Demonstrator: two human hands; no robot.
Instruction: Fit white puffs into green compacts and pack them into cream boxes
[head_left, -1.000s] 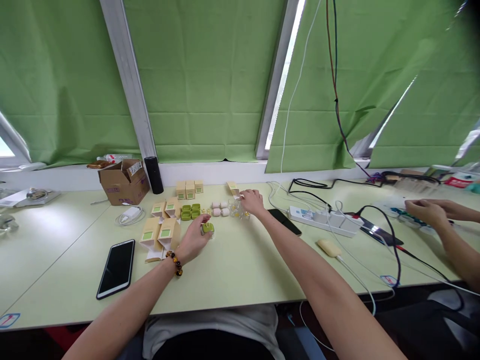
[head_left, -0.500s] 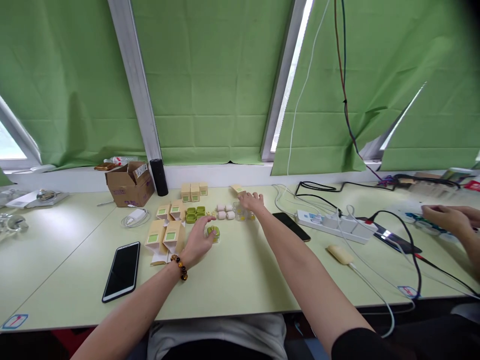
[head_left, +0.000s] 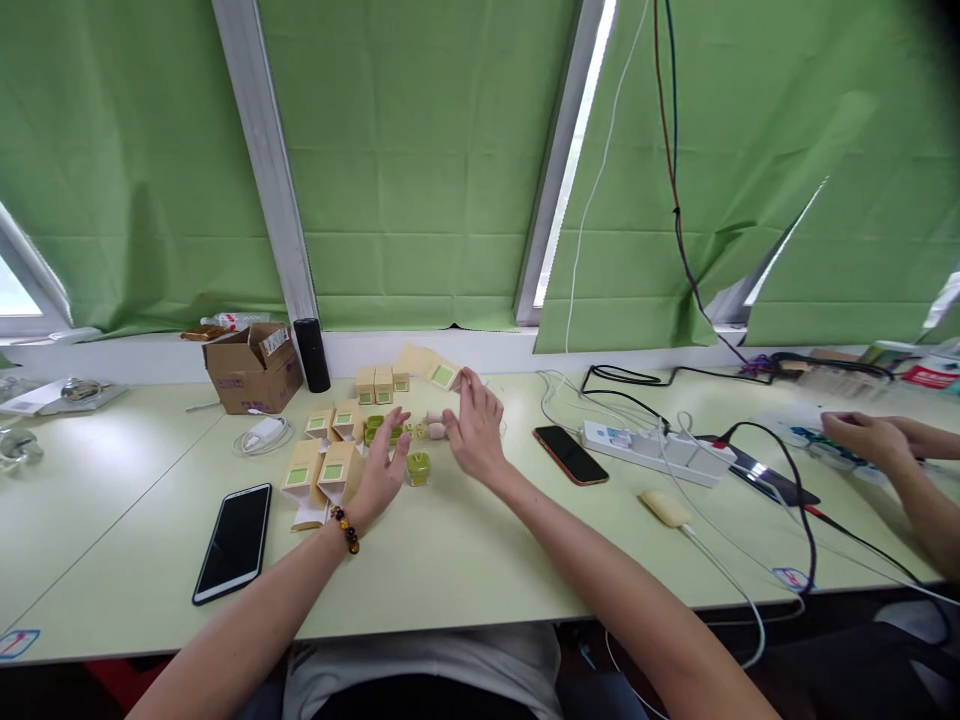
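Observation:
My right hand (head_left: 477,432) pinches the edge of a beige paper box (head_left: 427,364) with a small green label, tilted up above the table. My left hand (head_left: 381,482) is open, its fingers apart and holding nothing. Just right of it stands a small green-topped clear container (head_left: 418,468). Behind my left fingers lie green square pieces (head_left: 373,426), partly hidden. Pale pink pieces (head_left: 436,430) sit between my hands, partly covered by my right fingers. Left of my left hand stand several opened beige boxes (head_left: 340,468) with green labels.
Small closed boxes (head_left: 374,384) stand at the back near a black cylinder (head_left: 312,355) and a cardboard carton (head_left: 253,368). Phones (head_left: 234,540) lie on both sides. A power strip (head_left: 656,450) with cables and another person's hands (head_left: 862,435) are at right.
My right hand has moved left and raised the beige box, which now shows more fully. My left hand has come off the green-topped container and shifted left, its fingers spreading.

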